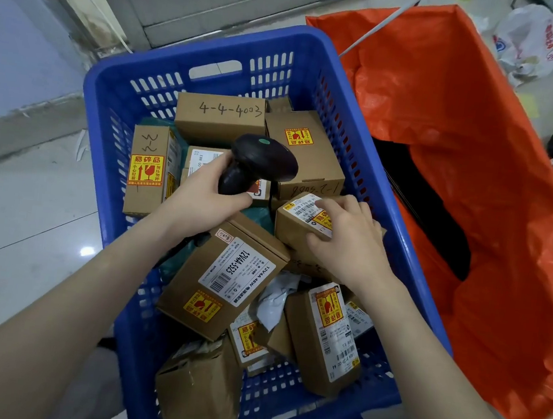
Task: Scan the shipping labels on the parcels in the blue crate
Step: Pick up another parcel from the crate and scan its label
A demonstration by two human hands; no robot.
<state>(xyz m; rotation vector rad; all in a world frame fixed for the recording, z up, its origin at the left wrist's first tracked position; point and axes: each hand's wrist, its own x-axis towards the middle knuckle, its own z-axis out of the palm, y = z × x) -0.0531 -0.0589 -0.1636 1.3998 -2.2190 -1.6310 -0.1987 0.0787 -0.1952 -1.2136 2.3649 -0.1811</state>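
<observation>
A blue slotted crate (116,122) on the floor holds several brown cardboard parcels with white shipping labels and yellow fragile stickers. My left hand (200,197) grips a black handheld barcode scanner (261,163) by its handle, its head held over the middle of the crate. My right hand (344,237) grasps a small brown parcel (296,223) at the right of the crate, fingers over its white label. A larger parcel (226,276) with a barcode label lies just below my left wrist.
An open orange plastic sack (480,163) stands right against the crate's right side. A white plastic bag (532,38) lies on the floor at the far right. Pale tiled floor (19,214) spreads to the left, with a wall and door frame beyond.
</observation>
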